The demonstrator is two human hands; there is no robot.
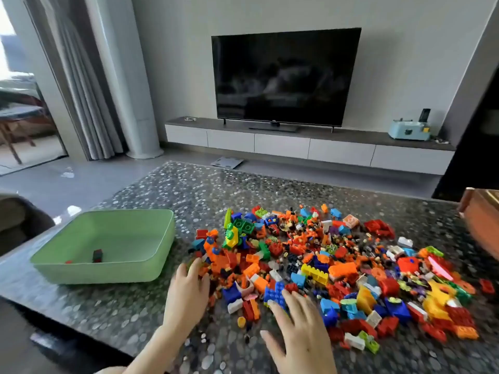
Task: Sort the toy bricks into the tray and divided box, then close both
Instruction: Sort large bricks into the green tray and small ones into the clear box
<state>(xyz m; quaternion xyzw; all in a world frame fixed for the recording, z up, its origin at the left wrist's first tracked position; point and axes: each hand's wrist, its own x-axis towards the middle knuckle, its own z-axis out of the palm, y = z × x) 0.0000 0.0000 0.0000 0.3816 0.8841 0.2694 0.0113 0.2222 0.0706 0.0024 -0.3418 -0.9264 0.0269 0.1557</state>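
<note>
- Left hand point(189, 288), right hand point(299, 327): fingers are spread over bricks point(314, 273) right of tray point(94, 273); nothing is gripped.
- Risk: bricks may be scattered away from tray by flat sweeping.

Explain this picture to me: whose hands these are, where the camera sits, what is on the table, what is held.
No machine here: a person wears one camera on the head, looking forward and down. The left hand and right hand are bare, with fingers spread over the near edge of a pile of toy bricks on a speckled table. Neither plainly holds anything. Left of the pile stands a green tray with a few bricks inside. A dark TV stands behind.
</note>
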